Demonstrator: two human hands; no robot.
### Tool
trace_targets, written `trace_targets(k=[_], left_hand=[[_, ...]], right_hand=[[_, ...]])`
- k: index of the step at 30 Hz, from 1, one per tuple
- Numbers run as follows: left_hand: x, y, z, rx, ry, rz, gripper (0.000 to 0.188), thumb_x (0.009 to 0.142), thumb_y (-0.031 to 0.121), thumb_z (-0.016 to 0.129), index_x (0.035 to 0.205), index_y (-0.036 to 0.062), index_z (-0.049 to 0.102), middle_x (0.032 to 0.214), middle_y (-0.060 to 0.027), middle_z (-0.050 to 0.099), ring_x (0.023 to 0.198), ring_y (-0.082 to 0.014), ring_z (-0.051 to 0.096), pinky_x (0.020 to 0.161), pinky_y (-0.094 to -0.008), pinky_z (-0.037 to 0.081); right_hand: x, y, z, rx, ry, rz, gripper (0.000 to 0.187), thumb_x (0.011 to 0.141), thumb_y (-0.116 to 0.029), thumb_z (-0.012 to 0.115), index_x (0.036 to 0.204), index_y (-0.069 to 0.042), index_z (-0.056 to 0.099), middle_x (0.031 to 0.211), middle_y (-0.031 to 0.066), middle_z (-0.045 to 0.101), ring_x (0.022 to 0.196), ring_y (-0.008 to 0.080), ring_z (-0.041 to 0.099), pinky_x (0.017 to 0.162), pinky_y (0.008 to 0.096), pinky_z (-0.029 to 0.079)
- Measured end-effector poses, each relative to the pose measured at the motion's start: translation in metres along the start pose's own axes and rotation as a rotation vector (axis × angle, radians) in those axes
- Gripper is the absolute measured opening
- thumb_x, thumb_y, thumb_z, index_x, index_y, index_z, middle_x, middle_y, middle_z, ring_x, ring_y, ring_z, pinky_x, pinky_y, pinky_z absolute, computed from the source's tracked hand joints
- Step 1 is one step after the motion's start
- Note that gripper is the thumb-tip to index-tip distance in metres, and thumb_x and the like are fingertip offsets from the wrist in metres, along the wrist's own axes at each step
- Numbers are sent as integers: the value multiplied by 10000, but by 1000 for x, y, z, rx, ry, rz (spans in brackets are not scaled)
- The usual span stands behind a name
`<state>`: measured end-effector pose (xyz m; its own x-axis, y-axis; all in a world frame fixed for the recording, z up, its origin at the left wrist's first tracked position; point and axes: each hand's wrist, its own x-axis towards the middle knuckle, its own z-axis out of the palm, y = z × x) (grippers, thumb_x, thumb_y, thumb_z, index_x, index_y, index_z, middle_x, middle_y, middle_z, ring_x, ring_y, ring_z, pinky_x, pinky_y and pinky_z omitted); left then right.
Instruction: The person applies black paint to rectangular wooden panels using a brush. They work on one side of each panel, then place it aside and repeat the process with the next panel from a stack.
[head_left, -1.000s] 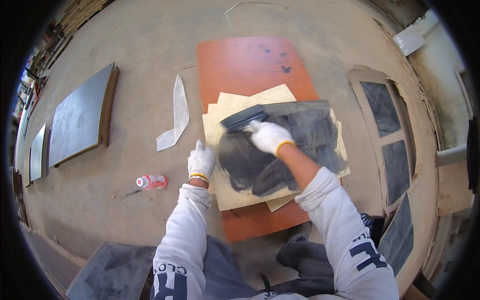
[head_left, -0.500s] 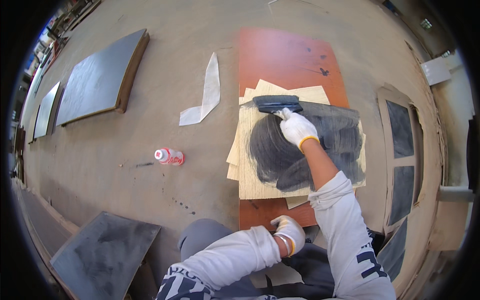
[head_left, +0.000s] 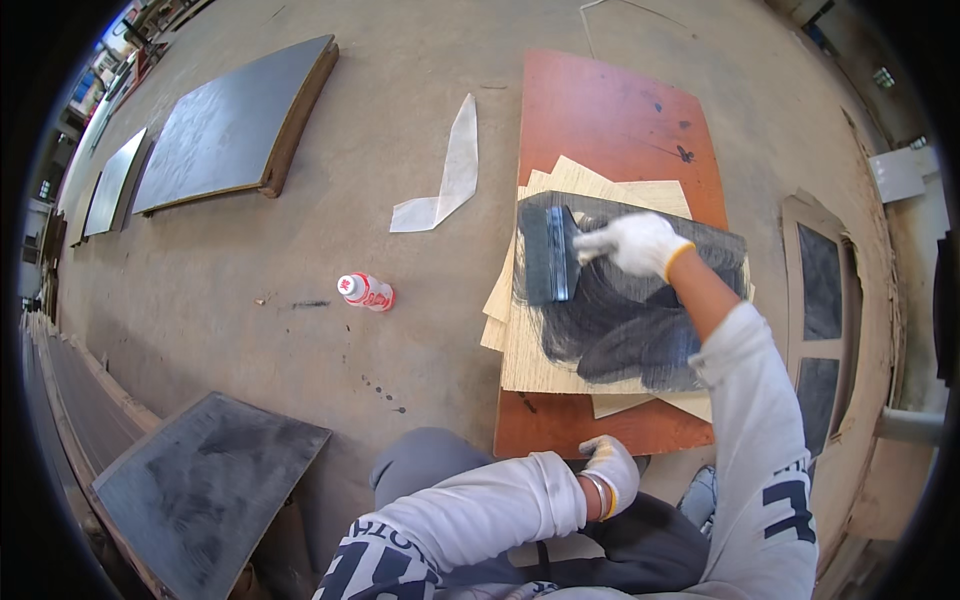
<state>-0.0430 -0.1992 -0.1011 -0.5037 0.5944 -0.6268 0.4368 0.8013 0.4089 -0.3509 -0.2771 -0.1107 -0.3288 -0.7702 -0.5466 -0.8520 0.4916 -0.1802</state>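
Note:
My right hand [head_left: 634, 244], in a white glove, grips a wide flat brush [head_left: 548, 255] whose dark bristles lie on the left part of a pale wood veneer sheet [head_left: 545, 365]. Most of that sheet is smeared black. It tops a small stack of veneer sheets on a reddish-brown board [head_left: 615, 115] lying on the floor. My left hand [head_left: 611, 473], also gloved, rests by my knee at the board's near edge, fingers curled, holding nothing that I can see.
A small plastic bottle with a red label [head_left: 365, 291] lies on the concrete floor left of the board. A white strip [head_left: 447, 179] lies farther off. Dark-painted panels [head_left: 235, 125] [head_left: 200, 485] lie at the left. A framed door panel [head_left: 830, 300] lies at the right.
The brush has moved from the sheet's far edge to its left side. My left hand stays near my knee, where it went from the sheet's left edge a second ago.

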Motion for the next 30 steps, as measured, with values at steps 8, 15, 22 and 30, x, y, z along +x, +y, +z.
trace_targets(k=[8,15,22,30], left_hand=[[-7,-21,-6,-43,144,-156,240,866,214,721,1036,101,846,948,-132,783,842,-357,729,554,-571,467],[8,-19,-4,-4,185,-77,234,877,207,694,1016,85,838,935,-147,774,807,-340,733,522,-549,473],[25,-13,-7,-24,196,-32,211,854,204,709,980,100,843,937,-128,779,810,-336,741,526,-550,482],[12,-25,3,-43,245,-89,210,850,214,714,969,104,846,904,-122,784,805,-328,753,524,-544,484]], right_hand=[[17,-35,-7,-194,90,35,439,994,-289,643,1404,-439,688,1268,-16,777,1134,274,739,983,410,593],[39,-20,-16,-91,136,9,438,1005,-290,616,1416,-424,684,1220,44,785,1114,307,740,941,436,592],[13,34,25,73,275,145,466,994,-245,596,1425,-403,679,1248,47,775,1128,316,729,974,444,580],[-19,2,14,37,182,234,422,993,-309,592,1376,-461,687,1142,87,783,1034,334,754,912,461,595]])
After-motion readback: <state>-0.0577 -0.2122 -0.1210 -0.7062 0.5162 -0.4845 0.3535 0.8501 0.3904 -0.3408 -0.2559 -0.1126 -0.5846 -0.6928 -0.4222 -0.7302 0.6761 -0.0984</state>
